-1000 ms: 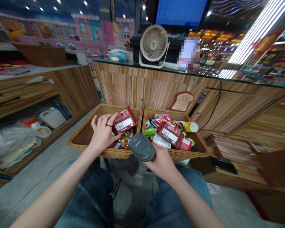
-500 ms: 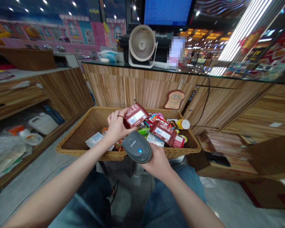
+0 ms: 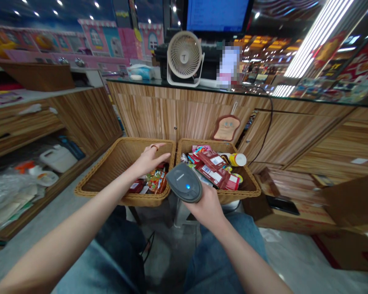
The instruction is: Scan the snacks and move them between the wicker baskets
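My left hand (image 3: 147, 161) is over the left wicker basket (image 3: 95, 173) with its fingers spread and nothing in them. Below it, small snack packets (image 3: 156, 180) in orange and dark red wrappers lie at that basket's right end, partly hidden by the hand and forearm. In my right hand (image 3: 210, 204) is a dark grey barcode scanner (image 3: 184, 183) with a lit blue light, its head in front of the gap between the baskets. The right wicker basket (image 3: 251, 185) holds two brown packets (image 3: 213, 159) with white barcode labels, one overlapping the other, among other colourful snacks.
A yellow tub with a white lid (image 3: 239, 159) pokes over the right basket's edge. Behind stands a wooden counter (image 3: 147, 106) with a fan (image 3: 184, 55) and a monitor (image 3: 216, 16). To the right, a black phone (image 3: 282, 205) lies on cardboard boxes (image 3: 306, 218).
My left hand has let go of the brown packet, which now lies on the other one in the right basket. That hand moved slightly left and opened; the scanner shifted a little right.
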Tool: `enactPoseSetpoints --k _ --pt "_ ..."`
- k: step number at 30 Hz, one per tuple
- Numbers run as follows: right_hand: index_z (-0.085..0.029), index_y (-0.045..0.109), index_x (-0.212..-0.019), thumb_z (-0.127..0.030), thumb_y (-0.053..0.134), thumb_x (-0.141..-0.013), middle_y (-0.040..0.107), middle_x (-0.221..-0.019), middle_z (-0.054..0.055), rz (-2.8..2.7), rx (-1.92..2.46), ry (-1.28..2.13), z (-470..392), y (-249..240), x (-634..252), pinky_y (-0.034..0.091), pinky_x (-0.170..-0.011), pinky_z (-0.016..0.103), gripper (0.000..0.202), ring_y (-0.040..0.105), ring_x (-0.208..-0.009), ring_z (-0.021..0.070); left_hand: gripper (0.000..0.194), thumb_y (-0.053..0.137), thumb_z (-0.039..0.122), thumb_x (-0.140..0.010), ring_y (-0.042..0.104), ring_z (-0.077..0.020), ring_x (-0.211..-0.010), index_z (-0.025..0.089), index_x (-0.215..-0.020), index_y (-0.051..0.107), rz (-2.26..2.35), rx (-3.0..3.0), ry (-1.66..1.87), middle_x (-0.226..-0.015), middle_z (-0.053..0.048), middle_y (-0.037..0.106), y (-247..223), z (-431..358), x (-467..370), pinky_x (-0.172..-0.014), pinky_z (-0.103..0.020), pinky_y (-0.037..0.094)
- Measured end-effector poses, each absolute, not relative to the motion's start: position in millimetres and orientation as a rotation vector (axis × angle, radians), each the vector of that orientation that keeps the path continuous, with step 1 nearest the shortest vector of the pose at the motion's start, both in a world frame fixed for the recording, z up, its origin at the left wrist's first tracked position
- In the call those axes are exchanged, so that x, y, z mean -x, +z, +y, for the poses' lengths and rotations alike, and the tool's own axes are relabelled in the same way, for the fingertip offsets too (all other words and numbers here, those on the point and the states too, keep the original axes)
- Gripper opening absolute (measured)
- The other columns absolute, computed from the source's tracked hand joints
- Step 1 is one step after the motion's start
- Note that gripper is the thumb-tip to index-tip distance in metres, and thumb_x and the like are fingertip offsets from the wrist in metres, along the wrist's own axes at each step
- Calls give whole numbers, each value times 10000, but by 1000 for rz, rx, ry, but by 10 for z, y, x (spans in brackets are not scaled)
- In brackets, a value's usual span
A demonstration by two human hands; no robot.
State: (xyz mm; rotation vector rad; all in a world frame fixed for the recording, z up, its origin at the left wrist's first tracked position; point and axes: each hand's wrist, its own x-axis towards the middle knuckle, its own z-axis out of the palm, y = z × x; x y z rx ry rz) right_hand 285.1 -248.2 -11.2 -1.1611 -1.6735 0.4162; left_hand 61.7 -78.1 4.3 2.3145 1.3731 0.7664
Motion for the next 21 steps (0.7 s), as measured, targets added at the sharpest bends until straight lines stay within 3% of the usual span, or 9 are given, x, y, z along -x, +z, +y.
enactPoseSetpoints --k 6,11,15,21 --pt "-213 716 -908 -272 704 -835 818 -849 90 -1705 1160 405 -2471 -104 -2814 613 -683 326 95 794 -764 282 645 593 603 -926 486 -342 -1437 254 -1468 593 1576 -2439 521 -1518 -115 594 -143 -676 158 -1213 -550 369" --pt "-214 724 -920 -279 691 -841 827 -875 92 -1698 1188 409 -2464 -112 -2790 616 -700 329 107 805 -808 292 536 630 469 -937 437 -358 -1467 316 -1450 636 1688 -2552 216 -1585 -100 553 -252 -614 265 -1170 -554 378" --pt "-214 721 -905 -285 690 -839 823 -854 88 -1688 1207 417 -2453 -109 -2788 601 -679 326 102 796 -771 285 564 658 418 -933 437 -363 -1472 307 -1485 626 1698 -2661 75 -1595 -126 556 -325 -523 136 -1199 -557 317" --pt "-213 709 -876 -285 686 -850 813 -817 76 -1698 1198 408 -2461 -105 -2791 591 -665 315 80 786 -736 270 672 610 481 -965 402 -374 -1526 330 -1609 488 1549 -2687 -69 -1621 -139 550 -441 -508 48 -1235 -639 192"
